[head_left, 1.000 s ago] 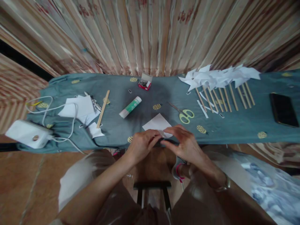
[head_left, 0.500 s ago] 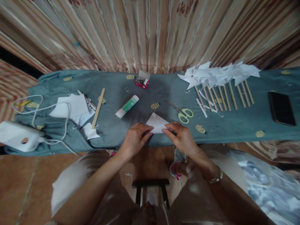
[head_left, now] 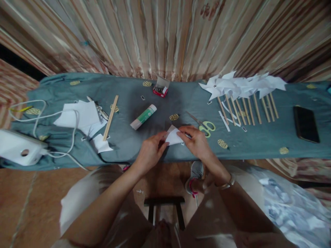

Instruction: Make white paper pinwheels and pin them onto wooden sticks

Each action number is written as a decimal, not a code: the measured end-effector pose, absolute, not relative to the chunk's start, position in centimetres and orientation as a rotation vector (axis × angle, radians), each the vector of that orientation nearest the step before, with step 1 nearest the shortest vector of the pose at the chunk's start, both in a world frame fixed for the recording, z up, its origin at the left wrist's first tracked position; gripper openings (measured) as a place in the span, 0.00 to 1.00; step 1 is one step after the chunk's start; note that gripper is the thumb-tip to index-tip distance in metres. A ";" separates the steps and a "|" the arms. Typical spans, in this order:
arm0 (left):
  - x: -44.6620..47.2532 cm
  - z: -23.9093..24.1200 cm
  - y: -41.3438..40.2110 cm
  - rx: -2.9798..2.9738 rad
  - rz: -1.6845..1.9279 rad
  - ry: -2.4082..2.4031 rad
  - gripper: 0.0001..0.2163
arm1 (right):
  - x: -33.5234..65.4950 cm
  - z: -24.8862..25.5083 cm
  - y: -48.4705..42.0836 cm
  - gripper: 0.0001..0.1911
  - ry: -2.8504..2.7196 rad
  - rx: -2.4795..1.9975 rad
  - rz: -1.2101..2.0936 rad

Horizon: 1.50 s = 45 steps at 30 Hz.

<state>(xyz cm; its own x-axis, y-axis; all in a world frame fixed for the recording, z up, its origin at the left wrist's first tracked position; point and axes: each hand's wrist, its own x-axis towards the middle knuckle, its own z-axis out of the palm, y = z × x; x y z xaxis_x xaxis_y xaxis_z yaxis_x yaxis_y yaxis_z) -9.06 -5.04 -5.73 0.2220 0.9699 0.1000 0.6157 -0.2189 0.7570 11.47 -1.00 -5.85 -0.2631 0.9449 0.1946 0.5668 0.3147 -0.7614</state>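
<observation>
A folded piece of white paper (head_left: pixel 173 136) lies near the front edge of the cloth-covered table, between my two hands. My left hand (head_left: pixel 152 148) pinches its left edge between thumb and fingers. On the other side, my right hand (head_left: pixel 193 139) is closed on the upper right part of the paper, a bracelet on its wrist. Just right of the paper are scissors (head_left: pixel 205 127) with light green handles. Up and to the left lies a green and white glue stick (head_left: pixel 143 117). Behind it stands an open red box (head_left: pixel 160 90) of small metal pins.
Paper pinwheels (head_left: pixel 240 86) on wooden sticks lie in a row at the back right, beside paper strips (head_left: pixel 224 121). A phone (head_left: pixel 306 124) lies far right. At left are paper sheets (head_left: pixel 77 115), wooden sticks (head_left: pixel 110 117) and a white device (head_left: pixel 22 148) with a cable.
My right hand has shifted up along the paper's right side. The paper's shape has changed, with a fold now showing across it. The view has shifted slightly.
</observation>
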 end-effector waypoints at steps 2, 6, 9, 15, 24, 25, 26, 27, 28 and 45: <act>-9.1 -5.5 -5.3 2.008 0.826 1.488 0.15 | 11.0 -6.2 -1.0 0.08 -1.912 -1.354 0.712; -8.3 -5.3 -6.7 2.393 0.804 1.423 0.17 | 10.6 -6.7 -1.2 0.06 -1.876 -1.399 0.652; -7.3 -6.0 -8.1 2.630 0.704 1.269 0.19 | 10.5 -6.9 -1.4 0.06 -1.865 -1.420 0.606; -6.8 -7.6 -8.9 2.682 0.495 1.272 0.24 | 10.3 -6.9 -1.5 0.06 -1.873 -1.436 0.554; -6.8 -7.5 -8.6 2.727 0.452 1.288 0.27 | 10.0 -6.9 -1.6 0.06 -1.859 -1.457 0.511; -6.8 -7.5 -8.6 2.731 0.444 1.290 0.27 | 10.0 -7.0 -1.6 0.06 -1.853 -1.448 0.506; -6.8 -7.4 -8.6 2.736 0.433 1.294 0.27 | 10.0 -7.0 -1.6 0.06 -1.850 -1.436 0.501; -6.8 -7.4 -8.6 2.739 0.416 1.303 0.27 | 10.0 -7.1 -1.6 0.06 -1.852 -1.424 0.497; -6.8 -7.3 -8.6 2.742 0.400 1.311 0.27 | 10.0 -7.1 -1.5 0.06 -1.856 -1.413 0.494; -6.8 -7.4 -8.7 2.753 0.360 1.325 0.28 | 10.1 -7.1 -1.4 0.06 -1.876 -1.388 0.468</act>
